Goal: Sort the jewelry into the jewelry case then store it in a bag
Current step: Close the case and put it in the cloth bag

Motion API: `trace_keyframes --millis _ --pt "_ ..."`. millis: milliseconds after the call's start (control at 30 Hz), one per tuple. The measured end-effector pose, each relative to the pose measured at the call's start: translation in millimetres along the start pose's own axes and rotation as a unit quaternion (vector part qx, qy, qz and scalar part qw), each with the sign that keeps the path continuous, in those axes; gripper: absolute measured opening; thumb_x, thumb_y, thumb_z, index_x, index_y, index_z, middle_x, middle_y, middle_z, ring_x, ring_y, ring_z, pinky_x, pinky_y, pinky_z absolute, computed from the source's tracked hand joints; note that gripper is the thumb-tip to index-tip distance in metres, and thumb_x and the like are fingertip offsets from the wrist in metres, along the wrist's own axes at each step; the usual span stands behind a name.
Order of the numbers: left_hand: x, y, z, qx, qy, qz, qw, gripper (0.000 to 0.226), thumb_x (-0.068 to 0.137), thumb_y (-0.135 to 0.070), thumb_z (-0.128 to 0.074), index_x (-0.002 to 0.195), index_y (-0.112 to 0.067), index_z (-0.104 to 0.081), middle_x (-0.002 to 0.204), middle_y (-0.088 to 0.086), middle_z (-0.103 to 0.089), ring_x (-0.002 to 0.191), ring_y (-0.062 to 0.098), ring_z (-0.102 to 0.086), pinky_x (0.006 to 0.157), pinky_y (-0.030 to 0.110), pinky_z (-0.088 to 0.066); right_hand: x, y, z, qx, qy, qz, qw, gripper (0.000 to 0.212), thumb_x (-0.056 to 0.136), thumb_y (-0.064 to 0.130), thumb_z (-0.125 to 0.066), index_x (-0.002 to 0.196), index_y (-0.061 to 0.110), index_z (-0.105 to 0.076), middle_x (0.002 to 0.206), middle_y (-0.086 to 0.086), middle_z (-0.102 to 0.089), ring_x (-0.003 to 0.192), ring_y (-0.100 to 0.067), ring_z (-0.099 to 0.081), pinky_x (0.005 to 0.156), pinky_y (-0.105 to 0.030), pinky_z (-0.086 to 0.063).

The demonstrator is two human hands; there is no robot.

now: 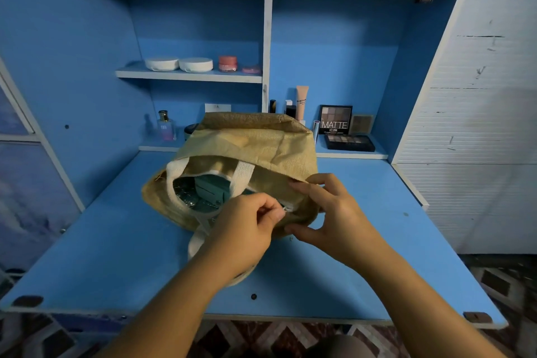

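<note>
A tan woven bag (255,142) with white handles lies on its side on the blue desk (116,241), its mouth facing me. Inside it a teal jewelry case (210,187) shows through the opening. My left hand (247,227) pinches the white zipper pull (286,209) at the bag's mouth. My right hand (331,212) grips the bag's right corner, fingers on the top edge and thumb underneath. No loose jewelry is visible.
Behind the bag stand a perfume bottle (166,125), a cream tube (301,102) and eyeshadow palettes (348,141). White round boxes (178,63) and a pink jar (227,62) sit on the small shelf. A white slatted panel (479,125) borders the right.
</note>
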State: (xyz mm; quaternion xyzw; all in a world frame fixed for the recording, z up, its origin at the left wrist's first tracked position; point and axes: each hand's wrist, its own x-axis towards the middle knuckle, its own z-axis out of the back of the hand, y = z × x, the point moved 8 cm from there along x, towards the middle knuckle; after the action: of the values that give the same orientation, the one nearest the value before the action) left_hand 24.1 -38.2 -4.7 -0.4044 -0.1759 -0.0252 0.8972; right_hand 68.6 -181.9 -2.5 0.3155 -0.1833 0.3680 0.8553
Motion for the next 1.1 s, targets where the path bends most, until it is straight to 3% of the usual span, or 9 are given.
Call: trace_keyframes --millis 133,267,400,500,633,733,900,1033,1100 --pt "-1 5 -3 -0.03 0.048 0.04 0.998 0.013 0.094 -0.023 -0.062 0.083 -0.027 -0.068 0.08 -0.007 -0.07 0.077 0.002 -0.061 0.065 0.01 -0.046 -4 8 -6 -0.038 -0.053 0.03 0.997 0.043 0.069 0.027 -0.084 0.108 0.02 -0.067 0.126 -0.004 -0.049 0.086 -0.014 -0.056 0.068 -0.019 -0.048" --pt "-5 6 4 0.05 -0.008 0.037 0.998 0.009 0.094 -0.024 -0.062 0.086 -0.022 -0.068 0.076 -0.012 -0.065 0.069 0.001 -0.059 0.058 0.009 -0.042 -6 11 -12 -0.047 -0.091 0.055 0.993 0.015 0.079 0.024 -0.068 0.091 0.014 -0.07 0.12 -0.006 -0.056 0.081 -0.021 -0.061 0.059 -0.027 -0.052" --pt "-7 1 9 0.108 -0.054 0.026 0.992 0.01 0.094 -0.024 -0.06 0.087 -0.021 -0.066 0.077 -0.012 -0.063 0.069 0.002 -0.056 0.054 0.011 -0.039 -3 14 -13 -0.063 -0.093 0.072 0.991 0.022 0.084 0.03 -0.055 0.083 0.012 -0.067 0.118 -0.007 -0.058 0.079 -0.021 -0.062 0.057 -0.022 -0.048" --pt "-3 2 14 0.102 -0.062 0.036 0.992 0.01 0.093 -0.024 -0.062 0.086 -0.021 -0.068 0.078 -0.012 -0.064 0.07 0.002 -0.056 0.055 0.01 -0.037 0 17 -12 -0.067 -0.087 0.081 0.991 0.023 0.085 0.031 -0.054 0.083 0.012 -0.066 0.121 -0.007 -0.057 0.081 -0.022 -0.062 0.057 -0.026 -0.051" --pt "4 4 14 0.068 -0.025 0.067 0.995 0.012 0.094 -0.027 -0.062 0.086 -0.02 -0.068 0.077 -0.011 -0.064 0.071 0.001 -0.057 0.056 0.009 -0.036 -4 15 -8 -0.066 -0.114 0.071 0.989 0.017 0.086 0.03 -0.062 0.091 0.014 -0.065 0.129 -0.007 -0.051 0.086 -0.022 -0.062 0.057 -0.025 -0.051" --pt "6 6 10 0.005 0.014 0.108 0.994 0.016 0.095 -0.031 -0.06 0.082 -0.024 -0.067 0.076 -0.009 -0.066 0.068 0.001 -0.058 0.054 0.008 -0.036 -16 14 -8 -0.082 -0.172 0.054 0.98 0.025 0.081 0.024 -0.074 0.1 0.016 -0.059 0.134 -0.011 -0.045 0.093 -0.028 -0.062 0.058 -0.036 -0.057" --pt "0 3 -4 -0.057 0.051 0.155 0.985 0.018 0.096 -0.03 -0.058 0.085 -0.021 -0.07 0.08 0.001 -0.071 0.078 0.014 -0.067 0.064 0.019 -0.049 -21 17 -17 -0.103 -0.21 0.049 0.971 0.019 0.089 0.025 -0.056 0.096 0.008 -0.062 0.133 -0.015 -0.049 0.101 -0.036 -0.062 0.055 -0.039 -0.057" --pt "-1 1 6 0.047 -0.001 0.094 0.994 0.013 0.095 -0.03 -0.06 0.088 -0.022 -0.068 0.079 -0.009 -0.066 0.072 0.004 -0.061 0.059 0.012 -0.045 -14 16 -14 -0.09 -0.173 0.084 0.977 0.025 0.093 0.024 -0.052 0.083 0.004 -0.064 0.127 -0.014 -0.056 0.103 -0.031 -0.062 0.054 -0.041 -0.056" --pt "-4 -1 10 0.086 -0.026 0.054 0.994 0.011 0.094 -0.027 -0.06 0.087 -0.022 -0.068 0.078 -0.01 -0.065 0.071 0.004 -0.06 0.061 0.016 -0.047 -12 15 -14 -0.071 -0.144 0.1 0.982 0.023 0.092 0.024 -0.054 0.082 0.006 -0.063 0.128 -0.01 -0.055 0.102 -0.027 -0.063 0.057 -0.038 -0.056"
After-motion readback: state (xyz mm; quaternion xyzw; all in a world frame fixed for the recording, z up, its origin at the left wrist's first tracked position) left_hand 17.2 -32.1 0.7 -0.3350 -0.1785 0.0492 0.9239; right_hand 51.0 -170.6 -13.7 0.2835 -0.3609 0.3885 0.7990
